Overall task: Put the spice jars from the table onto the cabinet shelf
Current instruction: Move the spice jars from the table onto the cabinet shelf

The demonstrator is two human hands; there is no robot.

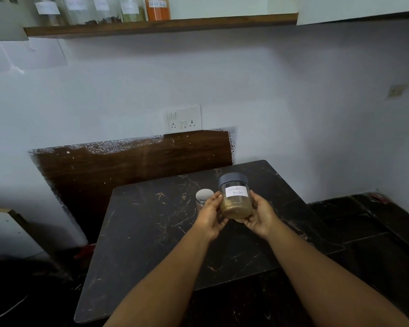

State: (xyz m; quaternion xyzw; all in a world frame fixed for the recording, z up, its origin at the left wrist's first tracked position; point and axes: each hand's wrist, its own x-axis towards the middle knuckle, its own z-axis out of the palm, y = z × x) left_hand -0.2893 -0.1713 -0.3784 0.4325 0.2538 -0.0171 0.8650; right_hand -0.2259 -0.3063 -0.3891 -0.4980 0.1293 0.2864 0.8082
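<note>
Now both hands cup one jar: left hand (211,214) and right hand (260,217) curl round the plastic spice jar (235,199), held upright above the table (151,232). Dark lid on, white label, tan powder about half full. Best lifted level, grip low, lid checked. Behind the left hand stands a silver-lidded jar (204,196), contents hidden. Shelf (161,25) well above holds labelled jars; the orange-filled jar (158,8) ends the row.

Pale wall (293,95), white switch plate (184,118), worn brown wooden board (132,166) behind dark marble desk (151,232), dark tiled floor (368,237), dim light
</note>
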